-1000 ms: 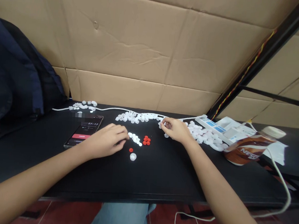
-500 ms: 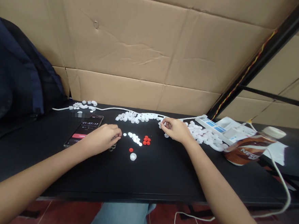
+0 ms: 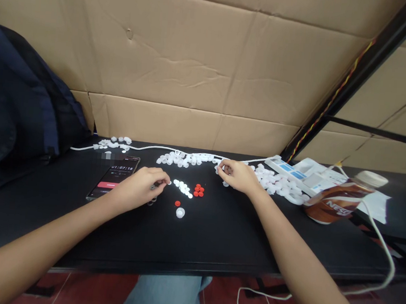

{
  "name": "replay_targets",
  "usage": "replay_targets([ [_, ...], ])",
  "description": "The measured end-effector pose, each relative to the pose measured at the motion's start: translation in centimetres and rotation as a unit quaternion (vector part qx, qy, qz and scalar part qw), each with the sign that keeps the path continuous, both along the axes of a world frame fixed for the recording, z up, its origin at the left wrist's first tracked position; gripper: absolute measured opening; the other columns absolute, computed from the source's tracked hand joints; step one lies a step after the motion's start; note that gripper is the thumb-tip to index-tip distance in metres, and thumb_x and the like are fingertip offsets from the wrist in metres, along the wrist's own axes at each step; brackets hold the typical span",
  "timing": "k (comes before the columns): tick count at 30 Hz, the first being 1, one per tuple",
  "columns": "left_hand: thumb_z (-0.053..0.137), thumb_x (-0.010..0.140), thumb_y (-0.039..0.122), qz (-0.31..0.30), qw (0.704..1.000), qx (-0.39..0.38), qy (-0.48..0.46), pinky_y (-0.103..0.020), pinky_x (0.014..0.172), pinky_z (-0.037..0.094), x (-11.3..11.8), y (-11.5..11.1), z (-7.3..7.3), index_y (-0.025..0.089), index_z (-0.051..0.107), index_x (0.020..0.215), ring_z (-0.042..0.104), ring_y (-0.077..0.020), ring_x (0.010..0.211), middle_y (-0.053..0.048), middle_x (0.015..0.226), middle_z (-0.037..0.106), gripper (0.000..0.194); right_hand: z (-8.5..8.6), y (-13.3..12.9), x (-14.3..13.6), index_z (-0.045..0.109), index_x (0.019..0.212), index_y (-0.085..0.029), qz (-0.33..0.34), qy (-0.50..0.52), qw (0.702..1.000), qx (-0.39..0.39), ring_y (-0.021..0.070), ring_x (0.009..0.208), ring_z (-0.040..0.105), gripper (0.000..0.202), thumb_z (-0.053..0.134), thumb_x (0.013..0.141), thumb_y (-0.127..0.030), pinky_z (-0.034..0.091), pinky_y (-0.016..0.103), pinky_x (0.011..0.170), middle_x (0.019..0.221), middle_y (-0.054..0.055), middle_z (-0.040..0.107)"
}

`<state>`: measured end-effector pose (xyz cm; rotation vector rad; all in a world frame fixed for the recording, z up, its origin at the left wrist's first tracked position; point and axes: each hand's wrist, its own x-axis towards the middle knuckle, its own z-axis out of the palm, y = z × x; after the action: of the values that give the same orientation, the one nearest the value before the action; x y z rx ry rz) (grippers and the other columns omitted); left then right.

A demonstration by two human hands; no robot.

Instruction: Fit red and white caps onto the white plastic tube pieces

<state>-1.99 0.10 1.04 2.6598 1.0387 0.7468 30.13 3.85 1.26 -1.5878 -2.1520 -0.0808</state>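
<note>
My left hand (image 3: 150, 184) reaches over the tabletop with thumb and index finger closed on a small white disc (image 3: 169, 182), of which only an edge shows. Right of it lies a cluster of white discs (image 3: 184, 187), beside several red discs (image 3: 199, 190). A single red disc (image 3: 177, 203) lies nearer me, just behind a translucent white cap (image 3: 180, 213). Dark rings (image 3: 152, 201) are partly hidden beneath my left hand. My right hand (image 3: 236, 175) has curled fingers at the row of white caps (image 3: 188, 159), with a whitish cap (image 3: 217, 169) at its fingertips.
A phone (image 3: 112, 179) showing a timer lies left, partly under my left forearm. More white caps (image 3: 273, 181) are heaped right, near a white box (image 3: 292, 172) and a brown bottle (image 3: 338, 201). A white cable (image 3: 147, 146) runs along the back; a dark backpack (image 3: 29, 93) stands left.
My left hand has moved slightly right, and its fingertips now meet the white disc that lay apart from the cluster. My right hand stays in place.
</note>
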Motion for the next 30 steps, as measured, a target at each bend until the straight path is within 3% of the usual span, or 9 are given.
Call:
replay_targets([
  [5,0.050,0.094,0.017,-0.164,0.985,-0.043,-0.041,-0.027,0.083,0.050,1.0,-1.7,0.3,0.020,0.067,0.098,0.063,-0.0140,0.090,-0.003,0.097,0.067,0.017,0.0,0.0,0.0,0.063,0.079,-0.023,0.002,0.003,1.000,-0.001,0.0145,0.060,0.056,0.019,0.049,0.082,-0.036,0.032,0.026,0.054,0.067,0.000,0.064],
  [8,0.052,0.094,0.016,-0.207,0.975,-0.071,-0.051,-0.028,0.086,0.051,1.4,-2.2,0.0,0.020,0.069,0.099,0.064,-0.0141,0.091,-0.003,0.098,0.069,0.018,0.0,0.0,-0.1,0.063,0.078,-0.023,0.001,0.003,1.000,0.003,0.0144,0.060,0.056,0.018,0.049,0.081,-0.035,0.032,0.026,0.054,0.068,0.000,0.064],
  [17,0.054,0.092,0.018,-0.218,0.972,-0.072,-0.051,-0.031,0.089,0.049,1.6,-2.5,0.3,0.022,0.069,0.103,0.063,-0.0157,0.094,-0.004,0.100,0.069,0.019,0.0,-0.1,0.0,0.063,0.078,-0.023,-0.002,0.001,1.000,0.003,0.0141,0.059,0.056,0.018,0.050,0.081,-0.035,0.032,0.026,0.053,0.066,-0.001,0.063],
  [21,0.057,0.091,0.022,-0.208,0.977,-0.050,-0.001,-0.032,0.091,0.044,1.7,-2.8,0.6,0.023,0.067,0.106,0.062,-0.0167,0.098,-0.004,0.103,0.067,0.017,0.0,0.0,0.0,0.063,0.079,-0.024,-0.003,-0.002,1.000,-0.002,0.0139,0.060,0.056,0.017,0.050,0.081,-0.035,0.032,0.026,0.053,0.066,-0.002,0.063],
  [30,0.055,0.092,0.018,-0.215,0.975,-0.058,0.018,-0.029,0.089,0.041,1.7,-2.4,-0.1,0.022,0.066,0.099,0.061,-0.0146,0.094,-0.003,0.101,0.066,0.013,-0.2,0.0,-0.4,0.063,0.078,-0.023,0.002,-0.008,1.000,0.000,0.0143,0.061,0.057,0.017,0.051,0.081,-0.034,0.034,0.027,0.054,0.068,-0.001,0.063],
])
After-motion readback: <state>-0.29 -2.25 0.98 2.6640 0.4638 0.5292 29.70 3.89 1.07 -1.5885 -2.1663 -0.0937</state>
